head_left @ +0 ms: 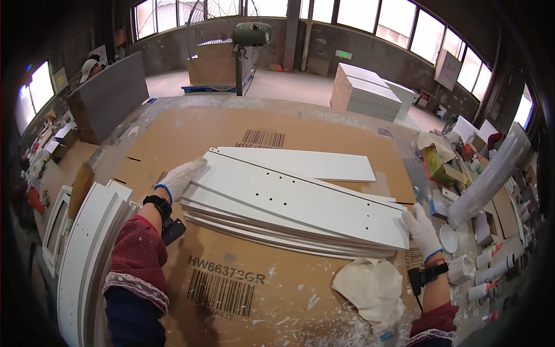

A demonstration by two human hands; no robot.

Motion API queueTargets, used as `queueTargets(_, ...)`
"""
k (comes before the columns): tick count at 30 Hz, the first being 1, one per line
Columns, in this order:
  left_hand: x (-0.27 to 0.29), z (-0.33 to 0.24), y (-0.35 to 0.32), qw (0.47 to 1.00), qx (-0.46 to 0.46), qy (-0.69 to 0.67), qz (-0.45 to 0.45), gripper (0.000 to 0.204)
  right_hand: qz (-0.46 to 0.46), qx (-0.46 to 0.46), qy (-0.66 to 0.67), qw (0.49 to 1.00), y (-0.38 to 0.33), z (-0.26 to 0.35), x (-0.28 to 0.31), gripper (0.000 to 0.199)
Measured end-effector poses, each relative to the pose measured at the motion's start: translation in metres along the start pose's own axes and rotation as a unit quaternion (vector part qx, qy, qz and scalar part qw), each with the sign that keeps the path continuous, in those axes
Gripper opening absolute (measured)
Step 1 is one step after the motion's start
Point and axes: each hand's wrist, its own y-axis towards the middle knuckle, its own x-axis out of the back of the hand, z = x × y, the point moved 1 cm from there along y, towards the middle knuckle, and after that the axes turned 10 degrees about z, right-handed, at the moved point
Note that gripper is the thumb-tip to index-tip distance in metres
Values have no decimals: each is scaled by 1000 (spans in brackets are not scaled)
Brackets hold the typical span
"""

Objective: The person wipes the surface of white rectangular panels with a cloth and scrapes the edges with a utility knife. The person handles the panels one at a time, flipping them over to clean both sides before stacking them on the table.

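Note:
A long white panel with several small drilled holes and a dark groove along its far edge lies slightly askew on a stack of similar white panels. My left hand, in a white knit glove, grips its left end. At the opposite end my right hand, gloved the same way, has its fingers around the edge. Part of each hand's fingers is hidden by the panel. Behind it rests another plain white panel. A crumpled cream cloth lies in front of the stack, near my right wrist.
Brown cardboard covers the worktable. More white panels stand at the left beside a brush. On the right are a plastic-wrapped roll, a round white lid and several bottles. A fan stands beyond the table.

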Motion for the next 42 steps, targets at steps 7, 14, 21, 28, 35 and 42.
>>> queueTargets(7,-20,-13,-14,993,87,-68,39,55,179,-44,498,847,34,-26,-38,51)
queueTargets(14,-12,2,-32,996,59,-61,37,56,174,-35,477,861,43,-26,-40,51)
queueTargets(21,-25,26,-114,999,46,-10,-16,56,209,-51,483,849,47,-33,-36,47)
queueTargets(28,-42,99,-281,976,106,-138,-129,42,289,-6,401,869,50,-29,-50,39)
queueTargets(35,-91,97,-442,921,218,-141,-289,36,431,29,319,844,4,31,-84,39)
queueTargets(42,-109,92,-515,944,206,-53,-252,59,270,202,37,941,-44,66,-81,53)
